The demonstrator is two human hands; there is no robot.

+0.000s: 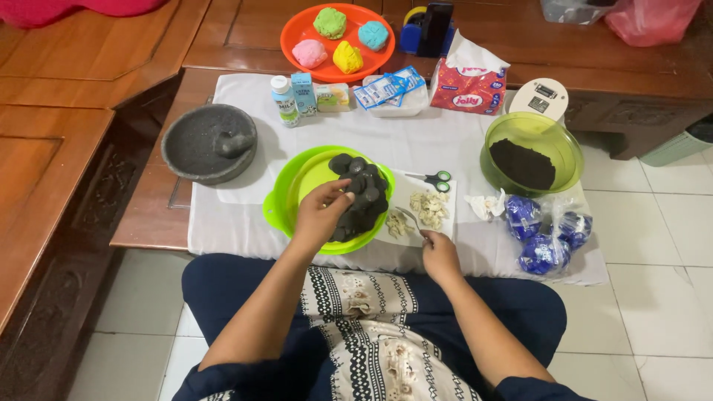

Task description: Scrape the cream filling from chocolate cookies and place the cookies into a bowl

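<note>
L hand (pixel 321 214) is curled over the lime-green bowl (pixel 297 182), fingertips pinched on one dark round cookie (pixel 343 197) at the edge of the cookie pile (pixel 360 199). R hand (pixel 440 254) sits near the front edge of the surface, fingers closed on the handle of a metal spoon (pixel 407 217) whose tip points to the white board (pixel 422 194).

On that board: two small heaps of pale cream scrapings (pixel 429 209), w/ green-handled scissors (pixel 434 178) at the far edge. Judging by this, some cookies are already scraped clean, but the dark pile is big, so plenty seems left.

To the R: clear green bowl (pixel 532 141) holding dark crumbs (pixel 521 163), a crumpled tissue (pixel 484 205), blue cookie packs in a clear bag (pixel 548 232); can't tell if those are opened.

To the L: grey stone mortar w/ pestle (pixel 211 141).

Far side: small milk bottle (pixel 282 100), small carton (pixel 303 93), sachets on a white tray (pixel 386 90), tissue pack (pixel 468 85), round kitchen scale (pixel 541 98), orange plate (pixel 297 33) w/ four dough balls: green, blue, pink, yellow. All on a white cloth (pixel 245 93) over the wooden surface.
</note>
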